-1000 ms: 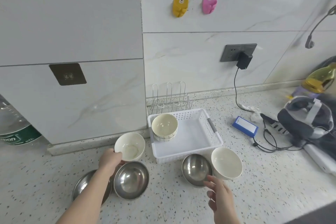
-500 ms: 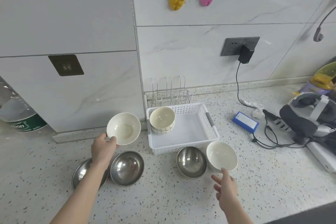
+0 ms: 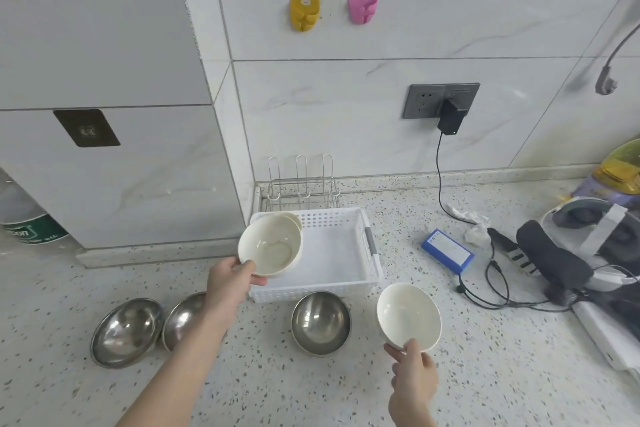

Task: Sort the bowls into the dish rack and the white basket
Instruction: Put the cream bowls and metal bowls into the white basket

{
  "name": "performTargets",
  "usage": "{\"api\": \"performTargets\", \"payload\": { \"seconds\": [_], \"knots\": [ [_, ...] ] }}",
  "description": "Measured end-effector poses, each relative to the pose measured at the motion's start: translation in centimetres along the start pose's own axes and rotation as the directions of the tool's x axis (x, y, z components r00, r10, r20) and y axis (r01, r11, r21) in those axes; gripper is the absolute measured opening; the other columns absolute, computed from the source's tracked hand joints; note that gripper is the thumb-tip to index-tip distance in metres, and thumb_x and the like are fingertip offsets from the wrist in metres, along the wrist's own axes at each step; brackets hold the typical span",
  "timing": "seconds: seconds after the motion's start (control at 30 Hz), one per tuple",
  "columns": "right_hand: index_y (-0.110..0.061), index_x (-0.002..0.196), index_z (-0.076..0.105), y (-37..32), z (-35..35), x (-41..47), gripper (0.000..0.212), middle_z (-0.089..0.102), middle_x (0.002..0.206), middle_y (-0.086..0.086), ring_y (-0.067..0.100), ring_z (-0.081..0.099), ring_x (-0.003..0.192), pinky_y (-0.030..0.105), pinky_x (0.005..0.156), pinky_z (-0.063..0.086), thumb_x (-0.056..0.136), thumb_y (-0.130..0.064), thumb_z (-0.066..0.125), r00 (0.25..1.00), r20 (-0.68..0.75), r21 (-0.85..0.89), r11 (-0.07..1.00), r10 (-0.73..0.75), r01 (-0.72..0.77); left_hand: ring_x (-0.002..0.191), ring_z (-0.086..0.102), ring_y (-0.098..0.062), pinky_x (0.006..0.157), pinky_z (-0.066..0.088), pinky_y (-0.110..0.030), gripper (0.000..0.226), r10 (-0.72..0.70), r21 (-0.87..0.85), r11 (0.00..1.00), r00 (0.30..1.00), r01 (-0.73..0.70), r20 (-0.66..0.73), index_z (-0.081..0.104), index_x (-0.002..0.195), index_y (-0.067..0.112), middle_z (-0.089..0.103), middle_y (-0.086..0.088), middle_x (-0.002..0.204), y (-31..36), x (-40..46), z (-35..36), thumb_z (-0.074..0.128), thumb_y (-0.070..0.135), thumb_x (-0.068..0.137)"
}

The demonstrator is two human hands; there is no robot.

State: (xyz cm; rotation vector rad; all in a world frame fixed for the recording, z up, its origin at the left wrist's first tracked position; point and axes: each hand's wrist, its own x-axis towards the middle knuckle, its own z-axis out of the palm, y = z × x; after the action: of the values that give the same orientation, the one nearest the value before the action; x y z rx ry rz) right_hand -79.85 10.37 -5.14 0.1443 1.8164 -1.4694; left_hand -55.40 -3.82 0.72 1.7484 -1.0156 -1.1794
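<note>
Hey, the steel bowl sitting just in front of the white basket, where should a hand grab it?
Pinch the steel bowl at its near rim, coming from above and the person's side. It sits upright, mouth open, so the thin rim is exposed; the white basket crowds its far side.

Left hand (image 3: 227, 282) pinching a white bowl (image 3: 270, 244) over the basket (image 3: 341, 279); right hand (image 3: 412, 380) gripping another bowl (image 3: 408, 315) beside three steel bowls (image 3: 320, 321)

Speckled countertop (image 3: 485, 374): white basket (image 3: 372, 282) at centre, wire dish rack (image 3: 301, 184) at 12 o'clock, three steel bowls (image 3: 320, 322) around 7.
</note>
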Motion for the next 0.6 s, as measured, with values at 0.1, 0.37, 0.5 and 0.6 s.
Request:
{"api": "performTargets", "payload": {
  "seconds": [0.1, 0.37, 0.5, 0.6],
  "knots": [
    [-0.007, 0.097, 0.050, -1.7, -0.8, 1.0, 0.014, 0.074, 0.078, 0.018, 0.018, 0.029, 0.056, 0.027, 0.054, 0.027, 0.086, -0.016, 0.049, 0.998, 0.024, 0.027, 0.998, -0.063, 0.063, 0.038, 0.046, -0.008, 0.045, 0.030, -0.025, 0.013, 0.007, 0.026, 1.000, 0.999, -0.008, 0.042, 0.064, 0.095, 0.007, 0.074, -0.009, 0.061, 0.6, -0.7, 3.0, 0.053, 0.009, 0.087],
    [-0.008, 0.090, 0.058, -7.1, -0.8, 3.6, 0.014, 0.074, 0.067, 0.008, 0.017, 0.031, 0.058, 0.029, 0.054, 0.029, 0.083, -0.018, 0.051, 0.958, 0.172, -0.064, 0.968, -0.229, 0.243, 0.059, 0.068, -0.008, 0.082, 0.054, -0.040, 0.015, -0.037, 0.087, 0.996, 0.993, 0.027, 0.114, 0.061, 0.102, 0.009, 0.075, -0.006, 0.063, 1.3, -0.5, 10.8, 0.055, 0.011, 0.088],
    [-0.018, 0.096, 0.065, -9.6, 0.7, 4.4, 0.022, 0.074, 0.067, 0.004, 0.015, 0.042, 0.066, 0.032, 0.062, 0.037, 0.080, -0.024, 0.051, 0.911, 0.268, -0.094, 0.932, -0.315, 0.350, 0.053, 0.064, -0.005, 0.058, 0.042, -0.028, 0.009, -0.073, 0.112, 0.992, 0.991, 0.061, 0.115, 0.063, 0.094, 0.007, 0.073, -0.002, 0.056, 1.1, 0.7, 13.4, 0.057, 0.012, 0.089],
    [-0.024, 0.104, 0.063, -11.0, 2.4, 5.1, 0.030, 0.074, 0.068, 0.002, 0.010, 0.055, 0.069, 0.034, 0.071, 0.041, 0.077, -0.030, 0.054, 0.889, 0.301, -0.099, 0.916, -0.346, 0.390, 0.071, 0.070, -0.017, 0.065, 0.046, -0.031, 0.010, -0.123, 0.128, 0.986, 0.987, 0.110, 0.100, 0.063, 0.092, 0.006, 0.073, -0.001, 0.056, 0.7, 1.7, 14.9, 0.056, 0.012, 0.088]
  ]
}}
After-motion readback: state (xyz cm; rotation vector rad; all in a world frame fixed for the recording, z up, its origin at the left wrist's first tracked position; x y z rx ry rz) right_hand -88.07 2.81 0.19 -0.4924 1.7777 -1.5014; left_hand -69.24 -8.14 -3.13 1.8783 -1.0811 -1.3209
